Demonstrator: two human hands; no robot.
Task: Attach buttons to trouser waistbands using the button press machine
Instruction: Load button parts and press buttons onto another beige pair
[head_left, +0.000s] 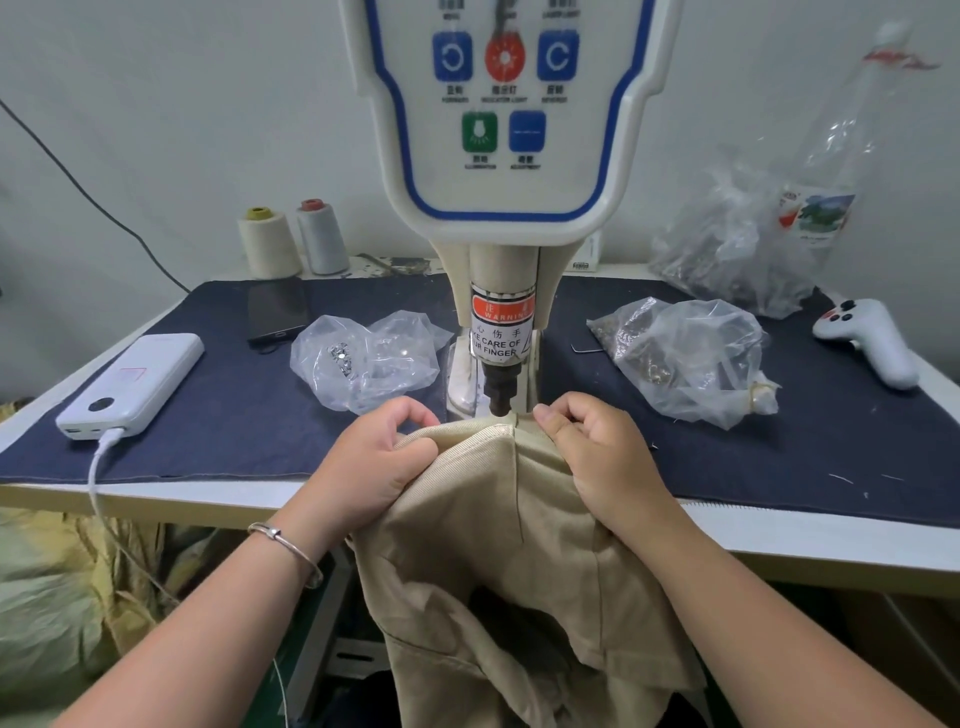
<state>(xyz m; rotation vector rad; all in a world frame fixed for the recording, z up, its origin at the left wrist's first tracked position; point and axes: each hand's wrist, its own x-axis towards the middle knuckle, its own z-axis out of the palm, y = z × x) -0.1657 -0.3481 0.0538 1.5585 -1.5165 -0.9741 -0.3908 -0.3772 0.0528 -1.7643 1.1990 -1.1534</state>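
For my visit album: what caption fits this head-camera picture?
Left hand and right hand hold beige trousers under the button press machine.

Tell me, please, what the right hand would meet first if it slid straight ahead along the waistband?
Probably the black punch of the button press machine: the right hand pinches the beige trousers just beside it, thumb tip nearly at its base. Depth is unclear.

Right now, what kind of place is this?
Probably a small clothing workshop. Two hands hold beige ribbed trousers under a cream button press machine with a blue-edged panel, with cones of cream and grey thread and clear plastic bags of small metal parts nearby.
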